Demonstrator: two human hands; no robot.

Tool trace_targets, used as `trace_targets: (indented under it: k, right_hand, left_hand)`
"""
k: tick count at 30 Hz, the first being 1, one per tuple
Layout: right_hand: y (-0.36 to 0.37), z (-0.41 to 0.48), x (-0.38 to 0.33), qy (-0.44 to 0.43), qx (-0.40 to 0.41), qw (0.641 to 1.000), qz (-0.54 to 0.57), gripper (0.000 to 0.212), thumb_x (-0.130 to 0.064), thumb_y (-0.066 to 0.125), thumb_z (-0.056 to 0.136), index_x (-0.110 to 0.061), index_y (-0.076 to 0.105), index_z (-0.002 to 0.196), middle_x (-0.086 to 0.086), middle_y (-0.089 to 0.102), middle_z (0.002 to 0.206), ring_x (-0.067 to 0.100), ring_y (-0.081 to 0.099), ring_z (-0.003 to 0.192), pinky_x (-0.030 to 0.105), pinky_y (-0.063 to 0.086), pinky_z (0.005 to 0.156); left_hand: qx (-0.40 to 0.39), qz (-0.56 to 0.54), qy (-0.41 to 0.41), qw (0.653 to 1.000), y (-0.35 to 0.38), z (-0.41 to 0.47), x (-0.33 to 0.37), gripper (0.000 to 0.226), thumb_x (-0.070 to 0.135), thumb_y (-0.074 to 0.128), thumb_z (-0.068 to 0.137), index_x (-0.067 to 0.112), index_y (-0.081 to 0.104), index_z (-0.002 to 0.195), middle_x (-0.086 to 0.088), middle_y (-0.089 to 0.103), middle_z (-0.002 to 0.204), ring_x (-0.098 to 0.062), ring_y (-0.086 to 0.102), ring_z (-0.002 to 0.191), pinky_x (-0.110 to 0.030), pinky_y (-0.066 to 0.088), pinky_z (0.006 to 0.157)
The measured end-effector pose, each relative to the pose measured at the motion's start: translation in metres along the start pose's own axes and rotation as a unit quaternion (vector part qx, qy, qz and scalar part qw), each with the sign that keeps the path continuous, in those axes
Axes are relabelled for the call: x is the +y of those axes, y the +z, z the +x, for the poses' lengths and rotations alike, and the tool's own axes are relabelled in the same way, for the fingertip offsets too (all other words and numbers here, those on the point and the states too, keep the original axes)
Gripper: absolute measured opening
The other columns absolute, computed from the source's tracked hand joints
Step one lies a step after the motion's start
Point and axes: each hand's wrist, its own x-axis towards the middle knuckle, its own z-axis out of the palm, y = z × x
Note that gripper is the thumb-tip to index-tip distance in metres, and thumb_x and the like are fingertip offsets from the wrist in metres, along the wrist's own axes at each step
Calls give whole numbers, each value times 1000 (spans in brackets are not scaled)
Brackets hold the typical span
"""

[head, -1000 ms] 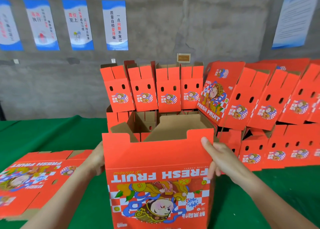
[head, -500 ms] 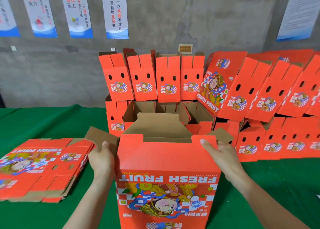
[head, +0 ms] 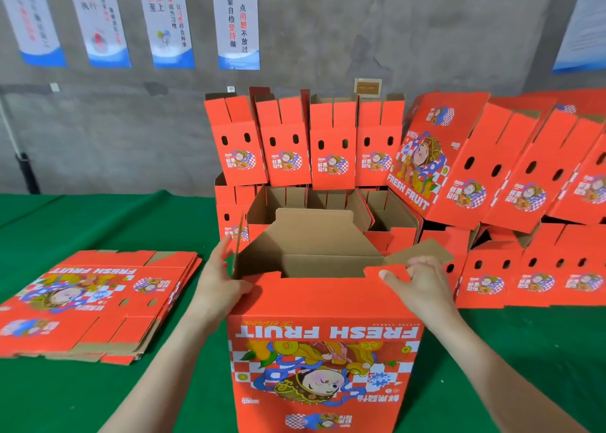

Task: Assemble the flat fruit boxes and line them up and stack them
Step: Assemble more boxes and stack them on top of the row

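Nearest us on the green table [head: 98, 396], the open-topped box [head: 324, 308] stands upright. Our left hand [head: 223, 278] presses straight-fingered against its left side, and our right hand [head: 419, 288] pinches its right flap [head: 429, 249]. Left of it lie flat boxes [head: 98, 301]; behind it, assembled boxes [head: 331, 144], then a concrete wall [head: 393, 32] with posters [head: 236, 22].

A table [head: 98, 222] under green cloth is carrying everything. A pile of flat boxes [head: 95, 301] is lying on its left part, printed faces up, with the edges slightly fanned. An open box [head: 324, 367] is standing upright at the near middle, apart from the pile, and its base is running out of view. Assembled boxes [head: 537, 268] are sitting in a row along the far side, from the middle to the right edge, with more boxes resting and leaning on top.
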Motion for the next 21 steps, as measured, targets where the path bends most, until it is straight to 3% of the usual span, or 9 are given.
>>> trace_targets:
  k: [2, 4, 6, 8, 10, 14, 16, 19, 21]
  right_hand:
    - [2, 1, 0, 4, -4, 1000, -18, 51, -40, 70, 83, -17, 34, 54, 11, 49, 117, 21, 47, 113, 26, 31, 78]
    - [3, 0, -1, 5, -10, 999, -30, 41, -44, 70, 81, -12, 47, 67, 11, 46, 126, 23, 47, 116, 30, 36, 87]
    - [1, 1, -2, 12, -29, 998, -61, 54, -47, 70, 80, -13, 51, 117, 10, 33, 143, 29, 36, 130, 41, 36, 100]
    - [-3, 5, -1, -7, -41, 989, -143, 80, -53, 66, 80, -27, 26, 144, 0, 2, 158, 33, 5, 144, 56, 21, 110]
    - [-7, 9, -3, -40, -47, 977, -206, 79, -56, 62, 81, -34, 22, 146, -6, -17, 158, 35, -15, 144, 60, 3, 113]
    - [-7, 9, -4, -46, -60, 974, -214, 71, -57, 56, 85, -30, 31, 146, 1, -11, 160, 34, -9, 146, 54, -4, 116]
    - [-7, 7, -8, -73, -52, 964, -249, 68, -54, 54, 87, -32, 28, 147, 0, -17, 159, 35, -21, 143, 56, -12, 113]
    - [-6, 10, -20, -172, -54, 922, -342, 72, -36, 54, 87, -38, 17, 149, -7, -34, 152, 35, -44, 131, 59, -31, 99]
    - [-6, 15, -31, -210, -90, 894, -386, 83, -19, 53, 84, -38, 8, 151, -9, -28, 154, 35, -42, 132, 60, -36, 93]
  left_hand:
    - [-9, 115, 73, 991, 0, -1, 4, 90, -19, 66, 69, 15, 34, 145, -2, 50, 134, -3, 56, 113, -18, 45, 94]
    - [-19, 205, 128, 970, 0, -1, 5, 85, -12, 70, 68, 12, 36, 143, -9, 42, 142, -19, 38, 133, -22, 26, 109]
    - [-39, 238, 151, 959, -1, 0, 4, 84, -8, 71, 68, 11, 36, 142, -11, 39, 144, -23, 34, 134, -15, 21, 104]
    - [-52, 253, 156, 953, 1, 0, 5, 84, -4, 72, 69, 11, 35, 143, -9, 38, 144, -24, 34, 135, -15, 21, 103]
    - [-57, 273, 187, 942, 1, 2, 6, 78, -4, 70, 70, 11, 40, 140, -10, 43, 140, -26, 39, 131, -15, 23, 101]
    - [-61, 309, 204, 927, 2, 5, 6, 74, -13, 57, 70, 14, 45, 138, -10, 48, 136, -29, 45, 124, -18, 28, 96]
    - [-66, 312, 198, 927, 2, 6, 6, 73, -10, 57, 73, 15, 42, 140, -10, 46, 138, -29, 45, 125, -23, 31, 98]
    - [-77, 317, 203, 923, 3, 7, 5, 72, -6, 59, 75, 16, 39, 140, -9, 45, 140, -29, 45, 125, -26, 33, 100]
    - [-81, 314, 209, 923, 2, 7, 5, 72, -7, 58, 74, 16, 40, 140, -9, 46, 138, -28, 46, 124, -26, 33, 100]
